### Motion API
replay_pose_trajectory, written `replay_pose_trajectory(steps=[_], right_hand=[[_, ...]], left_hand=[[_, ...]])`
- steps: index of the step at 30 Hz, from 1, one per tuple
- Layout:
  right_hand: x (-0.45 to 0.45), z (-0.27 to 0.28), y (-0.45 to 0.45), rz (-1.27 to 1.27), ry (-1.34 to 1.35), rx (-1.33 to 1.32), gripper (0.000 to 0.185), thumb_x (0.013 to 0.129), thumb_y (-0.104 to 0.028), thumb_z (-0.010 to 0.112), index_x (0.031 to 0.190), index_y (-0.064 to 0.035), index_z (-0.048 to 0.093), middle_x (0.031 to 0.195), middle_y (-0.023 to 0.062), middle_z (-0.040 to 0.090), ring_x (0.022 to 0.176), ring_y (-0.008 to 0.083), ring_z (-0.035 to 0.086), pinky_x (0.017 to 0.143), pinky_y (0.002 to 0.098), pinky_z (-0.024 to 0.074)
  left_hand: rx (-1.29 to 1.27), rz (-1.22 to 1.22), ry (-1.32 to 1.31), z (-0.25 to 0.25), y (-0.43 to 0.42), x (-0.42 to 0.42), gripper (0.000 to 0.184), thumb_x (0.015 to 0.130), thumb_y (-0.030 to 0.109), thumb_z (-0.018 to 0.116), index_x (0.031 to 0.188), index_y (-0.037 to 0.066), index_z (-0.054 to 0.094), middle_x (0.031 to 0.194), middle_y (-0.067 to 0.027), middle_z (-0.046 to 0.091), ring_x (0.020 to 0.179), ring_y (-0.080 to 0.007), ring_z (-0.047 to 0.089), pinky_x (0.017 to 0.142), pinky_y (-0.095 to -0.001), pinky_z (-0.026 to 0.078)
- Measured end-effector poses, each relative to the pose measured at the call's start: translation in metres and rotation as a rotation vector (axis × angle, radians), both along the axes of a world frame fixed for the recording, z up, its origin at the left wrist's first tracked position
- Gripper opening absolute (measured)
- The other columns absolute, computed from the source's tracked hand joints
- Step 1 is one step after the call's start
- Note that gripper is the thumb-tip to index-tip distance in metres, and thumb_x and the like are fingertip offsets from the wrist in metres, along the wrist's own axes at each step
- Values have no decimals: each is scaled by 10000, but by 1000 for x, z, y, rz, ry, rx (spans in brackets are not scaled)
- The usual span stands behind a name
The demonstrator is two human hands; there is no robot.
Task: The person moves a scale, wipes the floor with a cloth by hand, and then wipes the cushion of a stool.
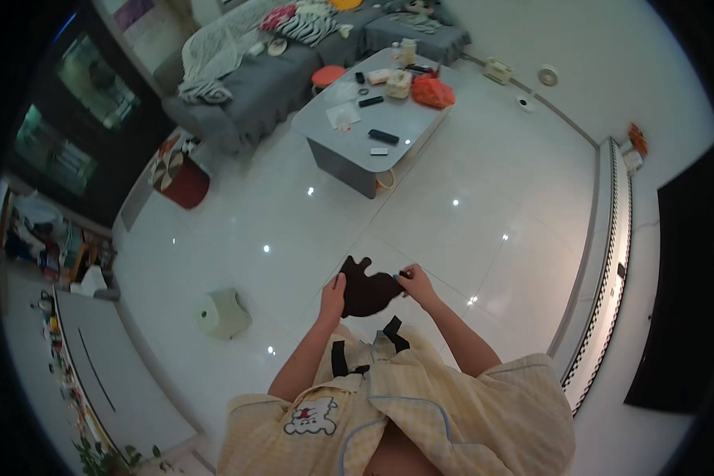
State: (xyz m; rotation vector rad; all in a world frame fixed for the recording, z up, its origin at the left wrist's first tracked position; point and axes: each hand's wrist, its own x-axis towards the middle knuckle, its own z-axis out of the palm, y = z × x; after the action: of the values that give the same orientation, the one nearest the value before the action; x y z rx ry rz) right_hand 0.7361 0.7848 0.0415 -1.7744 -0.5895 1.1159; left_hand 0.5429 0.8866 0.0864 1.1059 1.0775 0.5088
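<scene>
A dark brown, flat piece with a curvy, animal-like outline [366, 292] is held up in front of my body over the tiled floor. Along its left edge, my left hand [334, 299] grips it with the thumb on top. My right hand [415, 285] is closed in a pinch at the piece's right tip. A small dark bit with a touch of blue shows at those fingertips; whether it belongs to the brown piece I cannot tell. Black straps [340, 358] hang at the front of my yellow checked clothing [325, 382].
Ahead stands a grey coffee table [355, 143] with remotes, jars and a red plastic bag [433, 92]. Behind it is a grey covered sofa [266, 99]. A pale stool [224, 314] and a dark red drum-shaped stool [184, 184] are on the left; a black screen [678, 293] is at right.
</scene>
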Motion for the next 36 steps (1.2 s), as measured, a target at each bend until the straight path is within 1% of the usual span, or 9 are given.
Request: replay_pose_trajectory(steps=[7, 13, 15, 18, 23, 25, 28, 32, 36], right_hand=[[-19, -9, 163, 240, 46, 111, 289, 792, -130, 565, 1035, 0, 476, 758, 109, 577, 633, 163, 610, 554, 266, 505], [-50, 6, 313, 480, 42, -68, 311, 795, -72, 521, 1088, 16, 470, 940, 151, 564, 758, 180, 608, 680, 283, 506], [-54, 17, 357, 551, -211, -69, 332, 777, -151, 539, 1064, 9, 495, 957, 151, 592, 893, 266, 590, 743, 339, 469], [-46, -7, 426, 623, -255, 103, 365, 777, -168, 539, 1095, 5, 490, 1000, 149, 582, 964, 292, 546, 795, 355, 440], [-32, 15, 508, 358, -162, 209, 347, 794, -95, 516, 1126, -12, 468, 1038, 116, 559, 839, 218, 573, 741, 323, 462], [-6, 70, 555, 20, 165, 302, 323, 805, -55, 499, 1121, -14, 450, 1015, 82, 552, 788, 128, 559, 701, 272, 467], [51, 217, 595, -169, 47, 832, 239, 813, -67, 500, 1052, -75, 490, 902, 35, 537, 720, 108, 521, 643, 253, 447], [98, 334, 593, 114, -245, 1542, 219, 812, -73, 501, 1031, -70, 490, 884, 36, 531, 713, 112, 515, 642, 257, 441], [109, 385, 626, 431, -389, 1796, 200, 811, -78, 502, 1010, -66, 490, 866, 38, 525, 707, 116, 509, 641, 261, 435]], left_hand=[[-15, 175, -141, -10, 116, -12, 457, 915, 344, 423, 1108, -62, 503, 1025, -103, 569, 910, -152, 530, 819, -272, 421], [21, 239, -107, -19, 247, -17, 375, 903, 306, 464, 1033, -34, 551, 878, -51, 592, 779, -111, 531, 699, -252, 437], [52, 129, -151, -13, 287, -17, 368, 901, 302, 466, 1030, -32, 552, 859, -51, 592, 747, -109, 534, 675, -249, 437], [91, 82, -119, -6, 354, -16, 355, 899, 293, 467, 1025, -26, 555, 840, -47, 594, 724, -102, 536, 654, -242, 438], [33, 41, -131, 0, 443, -6, 324, 893, 270, 484, 1029, -16, 553, 827, -39, 596, 722, -92, 532, 651, -236, 440], [62, 51, -109, -3, 481, 1, 310, 889, 250, 492, 1024, -22, 552, 841, -42, 599, 752, -93, 534, 670, -240, 440], [147, -48, -10, -6, 534, 10, 295, 880, 242, 502, 1009, -17, 561, 849, -38, 598, 769, -100, 532, 693, -252, 441], [166, -170, 138, -11, 614, 27, 289, 881, 238, 501, 1004, -16, 565, 850, -35, 597, 770, -100, 533, 697, -249, 441], [46, -211, 83, 4, 692, 65, 280, 885, 226, 492, 999, -19, 567, 855, -37, 599, 772, -97, 533, 695, -246, 440]])
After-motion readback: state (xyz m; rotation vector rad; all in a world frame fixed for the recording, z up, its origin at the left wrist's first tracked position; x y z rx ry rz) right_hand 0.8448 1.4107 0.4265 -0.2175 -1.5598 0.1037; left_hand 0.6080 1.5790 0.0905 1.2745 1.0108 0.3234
